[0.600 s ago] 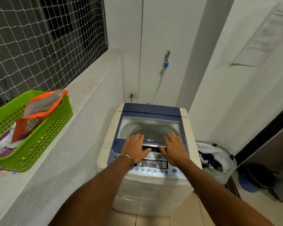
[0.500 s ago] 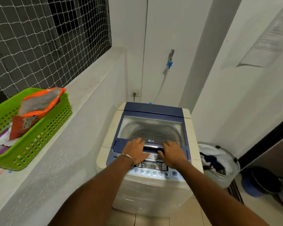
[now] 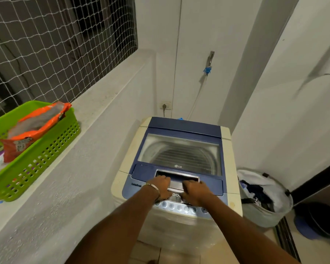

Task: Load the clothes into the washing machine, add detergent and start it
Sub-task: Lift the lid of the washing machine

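A cream top-loading washing machine (image 3: 126, 180) with a blue lid (image 3: 183, 128) stands below me, lid down, its clear window showing the steel drum. My left hand (image 3: 159, 184) and my right hand (image 3: 195, 190) both rest at the lid's silver handle (image 3: 177, 178), fingers curled under its front edge. A white laundry bag (image 3: 274, 189) with dark and pale clothes sits on the floor to the machine's right. An orange detergent pouch (image 3: 32, 128) lies in a green basket (image 3: 36, 164) on the left ledge.
The control panel (image 3: 179, 206) with round buttons runs along the machine's front, partly hidden by my wrists. A tap (image 3: 210, 60) with a hose and a wall socket (image 3: 165, 106) are behind the machine. A dark basin (image 3: 320, 220) sits on the floor at far right. Netting covers the window.
Both hands have slid back from the lid window to the handle at its front edge and curled their fingers on it. The lid stays down.
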Demonstrator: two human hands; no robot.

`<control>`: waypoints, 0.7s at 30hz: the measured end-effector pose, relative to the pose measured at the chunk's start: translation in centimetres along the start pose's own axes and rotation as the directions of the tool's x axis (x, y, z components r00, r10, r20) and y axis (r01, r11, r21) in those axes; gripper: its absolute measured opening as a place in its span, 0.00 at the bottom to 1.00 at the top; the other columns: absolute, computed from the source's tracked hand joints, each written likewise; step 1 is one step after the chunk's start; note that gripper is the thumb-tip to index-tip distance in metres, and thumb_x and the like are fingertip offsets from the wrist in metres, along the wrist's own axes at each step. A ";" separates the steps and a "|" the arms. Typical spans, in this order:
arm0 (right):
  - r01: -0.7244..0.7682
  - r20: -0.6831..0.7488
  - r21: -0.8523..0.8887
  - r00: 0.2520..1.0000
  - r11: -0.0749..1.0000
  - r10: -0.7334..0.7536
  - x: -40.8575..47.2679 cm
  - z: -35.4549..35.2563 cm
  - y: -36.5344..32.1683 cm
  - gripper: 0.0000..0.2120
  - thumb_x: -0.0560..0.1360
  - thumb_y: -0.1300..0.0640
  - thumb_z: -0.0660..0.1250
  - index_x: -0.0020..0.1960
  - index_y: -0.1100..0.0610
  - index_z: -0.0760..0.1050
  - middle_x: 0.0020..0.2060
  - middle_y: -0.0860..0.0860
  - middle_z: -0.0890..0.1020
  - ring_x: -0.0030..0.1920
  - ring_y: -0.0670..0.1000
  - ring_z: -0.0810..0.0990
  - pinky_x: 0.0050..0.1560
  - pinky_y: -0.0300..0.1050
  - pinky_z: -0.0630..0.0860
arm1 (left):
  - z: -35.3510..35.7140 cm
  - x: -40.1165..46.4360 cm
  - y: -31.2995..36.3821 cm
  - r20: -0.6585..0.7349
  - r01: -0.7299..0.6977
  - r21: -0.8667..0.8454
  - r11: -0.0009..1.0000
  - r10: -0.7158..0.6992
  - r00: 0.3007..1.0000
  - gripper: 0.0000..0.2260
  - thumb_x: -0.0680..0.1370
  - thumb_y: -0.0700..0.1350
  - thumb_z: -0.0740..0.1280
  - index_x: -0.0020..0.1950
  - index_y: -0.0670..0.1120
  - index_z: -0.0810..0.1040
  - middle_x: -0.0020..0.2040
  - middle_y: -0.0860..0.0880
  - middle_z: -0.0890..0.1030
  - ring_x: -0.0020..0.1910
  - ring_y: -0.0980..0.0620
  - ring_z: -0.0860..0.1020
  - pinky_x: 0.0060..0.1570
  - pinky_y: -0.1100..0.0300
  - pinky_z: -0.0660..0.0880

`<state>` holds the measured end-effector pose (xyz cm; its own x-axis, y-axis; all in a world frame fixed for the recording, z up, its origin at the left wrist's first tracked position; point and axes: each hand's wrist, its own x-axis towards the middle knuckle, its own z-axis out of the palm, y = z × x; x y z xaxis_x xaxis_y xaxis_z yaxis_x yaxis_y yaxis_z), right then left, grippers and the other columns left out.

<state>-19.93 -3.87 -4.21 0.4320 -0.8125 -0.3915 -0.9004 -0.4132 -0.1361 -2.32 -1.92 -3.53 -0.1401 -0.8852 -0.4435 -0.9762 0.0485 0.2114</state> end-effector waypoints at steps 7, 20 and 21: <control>-0.083 0.042 -0.002 0.996 0.997 0.083 0.1 -0.3 -0.7 0.23 0.78 0.41 0.59 0.65 0.56 0.70 0.63 0.56 0.76 0.63 0.57 0.74 0.67 0.57 0.63 | -0.1 1.2 0.2 0.014 0.033 0.063 0.998 -0.034 0.999 0.21 0.76 0.55 0.64 0.64 0.44 0.71 0.65 0.43 0.73 0.64 0.43 0.72 0.62 0.50 0.70; -0.021 -0.216 -0.123 0.976 0.992 -0.006 -0.2 -6.5 -0.3 0.21 0.73 0.38 0.66 0.58 0.52 0.72 0.57 0.52 0.81 0.58 0.55 0.77 0.62 0.53 0.68 | -8.4 0.1 0.5 -0.064 -0.108 0.209 0.972 0.124 0.990 0.22 0.68 0.58 0.73 0.56 0.48 0.76 0.52 0.47 0.80 0.50 0.47 0.78 0.49 0.55 0.74; -0.015 -0.236 -0.134 0.972 0.991 -0.018 -0.1 -7.5 -0.2 0.19 0.74 0.40 0.66 0.58 0.51 0.72 0.55 0.52 0.82 0.56 0.55 0.78 0.61 0.53 0.70 | -9.4 0.1 0.4 -0.079 -0.115 0.206 0.972 0.134 0.988 0.19 0.70 0.57 0.72 0.55 0.48 0.77 0.51 0.47 0.81 0.49 0.47 0.79 0.49 0.54 0.75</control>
<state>-19.44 -6.80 2.72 0.4476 -0.8792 -0.1631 -0.8917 -0.4526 -0.0076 -1.20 -6.31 4.66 -0.2558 -0.9044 -0.3415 -0.9666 0.2444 0.0767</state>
